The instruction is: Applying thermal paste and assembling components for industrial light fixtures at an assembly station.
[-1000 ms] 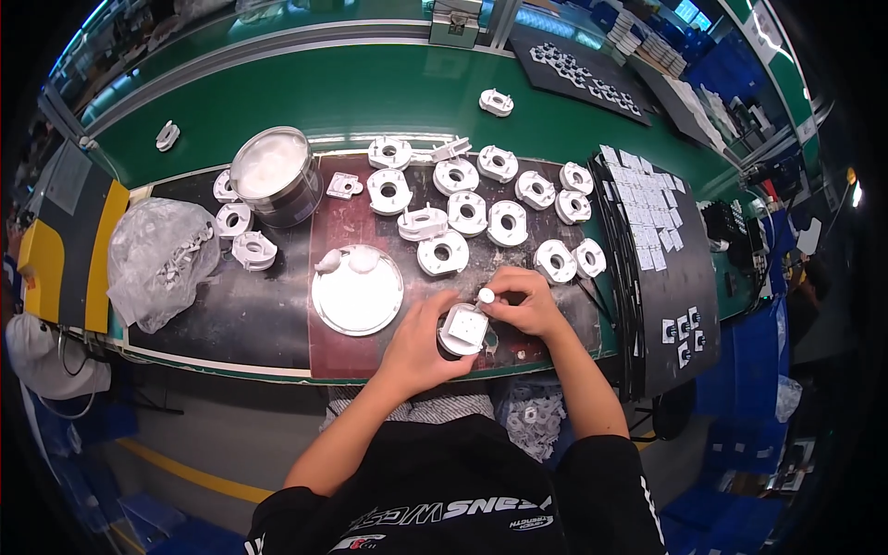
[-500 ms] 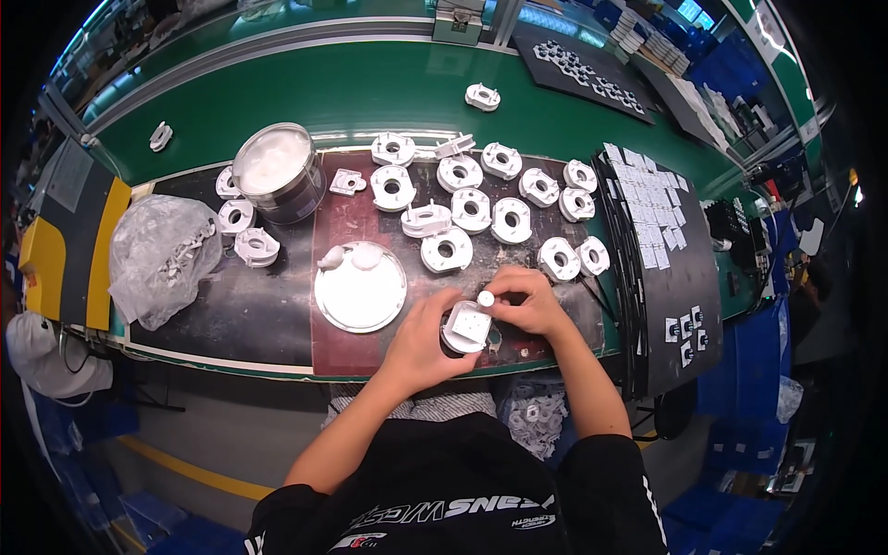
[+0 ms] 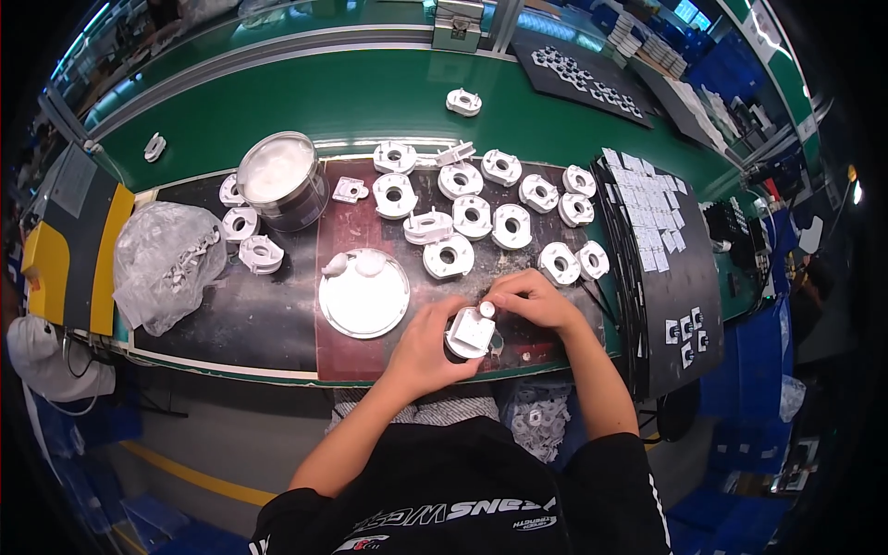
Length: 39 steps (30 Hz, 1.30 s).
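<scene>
My left hand is wrapped round a white plastic part with a squarish raised face, close to the bench's front edge. Between the fingertips of my right hand is a small white round-ended piece, held at the upper right corner of that part. Its lower end is hidden, so whether it touches the part I cannot tell. Beyond my left hand lies a round white lid bearing two white lumps. Several white ring-shaped housings are spread beyond my hands, some standing on edge.
A clear tub of white paste and a plastic bag of small white parts stand at the left. Dark boards carrying small pieces are stacked at the right. Behind runs a green conveyor belt with two loose housings.
The two housings on the green belt have shifted left. The small round-ended piece in my right hand has tilted slightly, and the part in my left hand has turned a little.
</scene>
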### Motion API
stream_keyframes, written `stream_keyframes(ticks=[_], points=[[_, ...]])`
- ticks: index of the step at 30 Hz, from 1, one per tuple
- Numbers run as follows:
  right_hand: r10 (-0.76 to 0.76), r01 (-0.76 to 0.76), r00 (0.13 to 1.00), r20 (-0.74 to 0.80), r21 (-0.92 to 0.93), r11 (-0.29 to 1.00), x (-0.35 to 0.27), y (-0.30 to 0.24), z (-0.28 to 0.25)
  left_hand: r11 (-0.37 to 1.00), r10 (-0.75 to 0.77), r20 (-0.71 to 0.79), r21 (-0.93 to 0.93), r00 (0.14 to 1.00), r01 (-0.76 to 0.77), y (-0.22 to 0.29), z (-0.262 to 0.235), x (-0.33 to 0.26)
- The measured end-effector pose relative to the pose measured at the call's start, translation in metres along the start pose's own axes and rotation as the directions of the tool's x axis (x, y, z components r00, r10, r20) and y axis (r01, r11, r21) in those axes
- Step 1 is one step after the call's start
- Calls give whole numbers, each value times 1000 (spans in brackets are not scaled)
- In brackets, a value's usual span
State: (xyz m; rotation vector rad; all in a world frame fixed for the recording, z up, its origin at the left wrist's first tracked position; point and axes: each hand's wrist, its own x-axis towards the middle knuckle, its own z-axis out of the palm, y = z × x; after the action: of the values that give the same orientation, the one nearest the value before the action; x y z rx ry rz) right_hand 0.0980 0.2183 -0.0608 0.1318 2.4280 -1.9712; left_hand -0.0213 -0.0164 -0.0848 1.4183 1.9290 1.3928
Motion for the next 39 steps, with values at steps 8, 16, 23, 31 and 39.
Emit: stream_keyframes(ticks=[8, 16, 23, 31, 39], points=[[30, -32, 999, -21, -60, 998, 10, -6, 3, 1000, -17, 5, -3, 1000, 17, -1, -1, 0], [169, -160, 976, -136, 78, 984, 0, -13, 12, 998, 2, -15, -56, 1000, -2, 3, -3, -1], [92, -10, 904, -418, 195, 981, -31, 29, 23, 969, -32, -212, -247, 977, -22, 27, -73, 44], [41, 4, 886, -462, 96, 995, -33, 33, 24, 996, 85, -496, 56, 864, -66, -14, -280, 154], [52, -66, 887, -459, -15, 998, -31, 25, 27, 915, -318, -564, 27, 762, 402, -215, -420, 174]])
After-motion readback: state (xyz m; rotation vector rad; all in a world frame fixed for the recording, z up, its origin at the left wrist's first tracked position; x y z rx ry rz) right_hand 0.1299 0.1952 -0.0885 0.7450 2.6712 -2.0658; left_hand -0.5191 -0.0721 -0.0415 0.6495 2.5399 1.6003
